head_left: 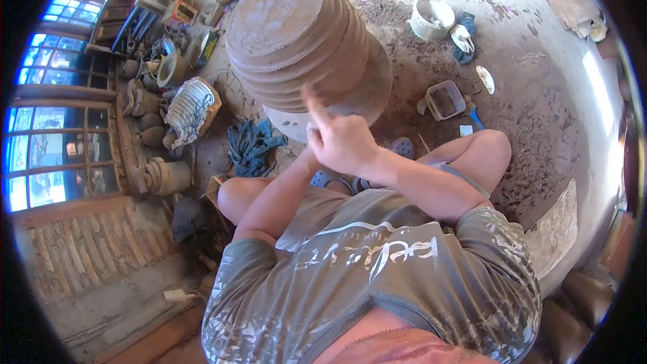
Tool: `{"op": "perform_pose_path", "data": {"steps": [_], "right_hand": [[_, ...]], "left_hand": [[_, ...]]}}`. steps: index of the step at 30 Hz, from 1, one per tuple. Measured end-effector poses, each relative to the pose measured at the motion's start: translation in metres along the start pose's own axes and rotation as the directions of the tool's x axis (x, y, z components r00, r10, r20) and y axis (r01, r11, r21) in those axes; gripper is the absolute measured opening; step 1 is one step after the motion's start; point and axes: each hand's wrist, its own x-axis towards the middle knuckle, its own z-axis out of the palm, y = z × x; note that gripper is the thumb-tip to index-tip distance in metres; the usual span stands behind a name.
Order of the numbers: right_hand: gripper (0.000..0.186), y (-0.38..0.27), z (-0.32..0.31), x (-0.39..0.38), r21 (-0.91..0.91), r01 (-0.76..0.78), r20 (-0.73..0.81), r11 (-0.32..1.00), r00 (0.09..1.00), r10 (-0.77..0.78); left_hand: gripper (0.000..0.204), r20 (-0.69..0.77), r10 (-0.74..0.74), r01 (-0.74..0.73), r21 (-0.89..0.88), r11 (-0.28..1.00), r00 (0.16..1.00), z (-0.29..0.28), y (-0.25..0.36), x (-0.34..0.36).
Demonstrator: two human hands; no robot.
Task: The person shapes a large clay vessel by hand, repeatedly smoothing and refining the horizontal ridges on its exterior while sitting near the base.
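A large ridged brown clay vessel (296, 37) stands in front of me on a round base (381, 81), its broad flat face toward the top. My right hand (344, 143) is held close before its lower ridges. One finger stretches toward the clay, blurred at its tip, while the others curl in. Whether that fingertip touches the ridges I cannot tell. Nothing shows in this hand. Behind it my left hand (313, 156) is mostly hidden, with only the wrist end showing, so its fingers cannot be seen.
A blue cloth (253, 147) lies left of the vessel, near a ridged pale piece (193, 111) and several pots. On the right are a white bucket (432, 19), a square plastic tub (445, 100) and a blue-handled brush (475, 116). Clay scraps litter the floor.
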Motion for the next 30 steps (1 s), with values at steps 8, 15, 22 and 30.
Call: {"op": "perform_pose_path", "data": {"steps": [8,15,22,30], "right_hand": [[0.03,0.069,-0.027,-0.047,-0.02,-0.045,-0.025,0.999,0.999,0.044],[0.025,0.107,-0.022,-0.086,-0.015,0.329,0.153,0.944,0.934,-0.323],[0.021,0.085,-0.042,-0.093,0.214,0.079,0.075,0.974,0.993,-0.097],[0.022,0.096,-0.041,-0.099,0.394,-0.287,0.032,0.873,0.954,0.299]], "left_hand": [[0.057,0.31,-0.213,0.337,-0.434,0.836,0.927,-0.069,0.013,-0.025],[0.059,0.579,0.019,0.579,-0.815,-0.018,0.815,-0.067,0.056,-0.065],[0.053,0.476,0.035,0.466,-0.871,0.153,0.879,-0.078,0.064,-0.061],[0.049,0.187,-0.287,0.327,-0.74,0.588,0.939,-0.06,0.068,-0.043]]}}
